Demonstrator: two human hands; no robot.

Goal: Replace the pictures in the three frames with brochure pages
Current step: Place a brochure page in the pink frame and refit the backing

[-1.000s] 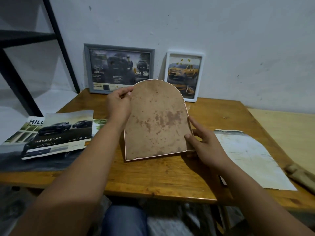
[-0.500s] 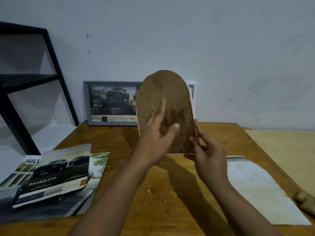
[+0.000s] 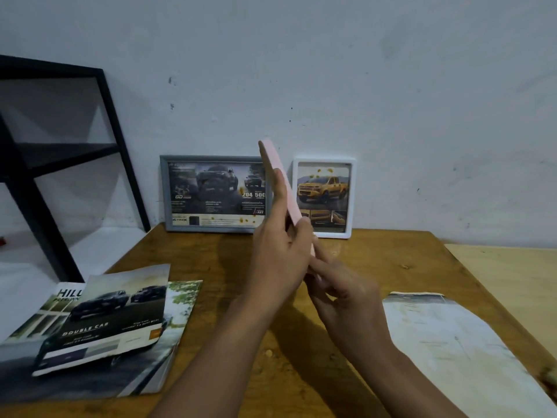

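A single head-worn camera looks forward and slightly down across the wooden worktop (image 3: 376,267) toward the white wall (image 3: 331,70) at 12 o'clock. It sits close, so both forearms rise from the bottom edge. A black shelf frame (image 3: 114,140) stands at 10 o'clock.

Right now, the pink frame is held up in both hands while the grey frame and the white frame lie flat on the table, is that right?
Not quite. The head view shows the grey frame and the white frame standing upright against the wall, not lying flat. The pink frame is indeed held up edge-on between the left hand and the right hand.
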